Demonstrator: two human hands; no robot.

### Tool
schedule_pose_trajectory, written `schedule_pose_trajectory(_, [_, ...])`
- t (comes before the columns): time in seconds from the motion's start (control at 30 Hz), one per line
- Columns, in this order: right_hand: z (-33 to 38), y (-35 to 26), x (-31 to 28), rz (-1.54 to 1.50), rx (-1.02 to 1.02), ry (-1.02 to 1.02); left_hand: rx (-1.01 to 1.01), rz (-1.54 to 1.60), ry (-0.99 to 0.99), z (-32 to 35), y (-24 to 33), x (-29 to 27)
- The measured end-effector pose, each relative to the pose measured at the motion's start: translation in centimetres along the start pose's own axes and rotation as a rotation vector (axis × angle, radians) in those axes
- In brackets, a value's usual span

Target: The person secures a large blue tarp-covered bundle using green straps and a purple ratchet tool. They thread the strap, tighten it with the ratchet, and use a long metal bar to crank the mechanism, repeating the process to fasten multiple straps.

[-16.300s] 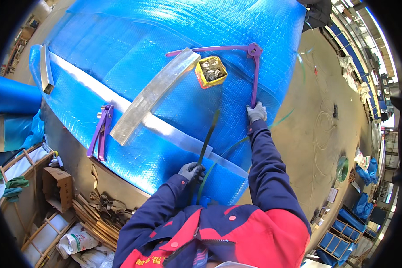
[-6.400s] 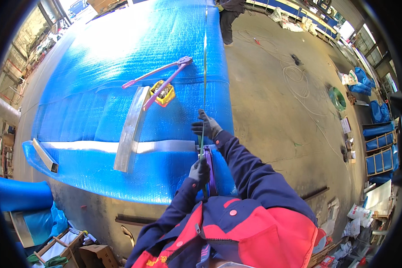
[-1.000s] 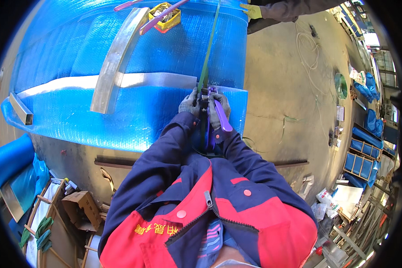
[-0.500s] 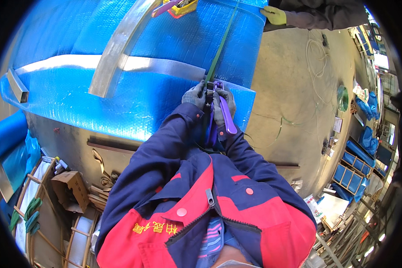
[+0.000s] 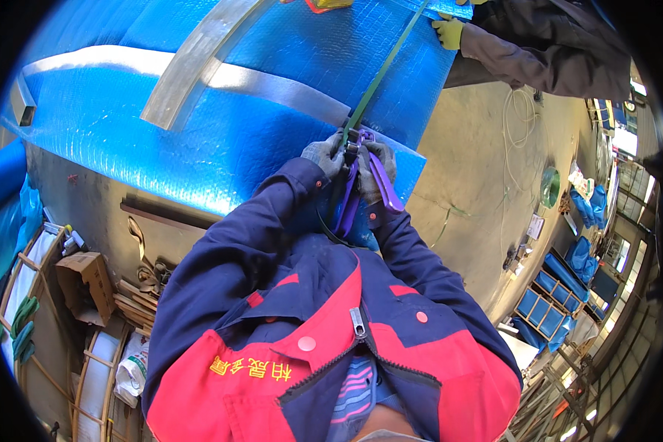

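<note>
Both my gloved hands close around a purple strapping tool (image 5: 361,184) at the near edge of a large bundle wrapped in blue plastic (image 5: 221,118). My left hand (image 5: 323,153) grips the tool's left side. My right hand (image 5: 376,166) holds its purple handles. A green strap (image 5: 381,74) runs from the tool up over the blue wrap toward the far edge. Another person's yellow-gloved hand (image 5: 446,29) rests near the strap at the top.
A silver band (image 5: 258,79) and a curved metal strip (image 5: 191,62) lie across the wrap. The other person's dark sleeve (image 5: 545,51) is top right. Cardboard box (image 5: 85,276), wooden scraps and coils sit lower left. Concrete floor (image 5: 471,169) with a green strap coil (image 5: 550,188) is right.
The view has tilted further down over my chest. My hands stay on the purple tool at the strap. The other person's yellow glove and sleeve have come further into view.
</note>
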State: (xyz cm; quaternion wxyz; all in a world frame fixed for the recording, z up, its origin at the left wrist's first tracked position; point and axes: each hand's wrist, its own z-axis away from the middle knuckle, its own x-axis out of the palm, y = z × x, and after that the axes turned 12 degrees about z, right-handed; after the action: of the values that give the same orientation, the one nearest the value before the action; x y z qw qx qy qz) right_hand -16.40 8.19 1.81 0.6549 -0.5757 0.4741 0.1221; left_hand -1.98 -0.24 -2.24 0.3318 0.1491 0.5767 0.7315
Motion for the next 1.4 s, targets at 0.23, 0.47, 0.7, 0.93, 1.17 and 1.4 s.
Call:
schedule_pose_trajectory(0.23, [-0.7,-0.5,-0.2,0.087,-0.035,-0.009,-0.037,0.010,0.002,-0.5,-0.4,0.7])
schedule_pose_trajectory(0.47, [-0.5,-0.9,0.4,0.101,-0.038,0.033,-0.159,0.133,-0.073,-0.5,2.1,1.4])
schedule_pose_trajectory(0.7, [0.0,-0.5,1.5,-0.125,0.181,0.072,-0.587,0.478,0.084,3.9,6.2,3.3])
schedule_pose_trajectory(0.93, [-0.7,0.2,3.4,-0.137,-0.083,0.281,-0.229,-0.261,-0.060,5.3,2.3,4.2])
schedule_pose_trajectory(1.17, [-1.2,1.3,3.5,-0.123,0.016,0.205,-0.153,-0.303,-0.116,7.5,1.3,4.2])
schedule_pose_trajectory(1.4, [-1.5,0.6,2.4,-0.084,0.039,0.162,-0.135,-0.288,-0.234,7.4,-0.2,4.2])
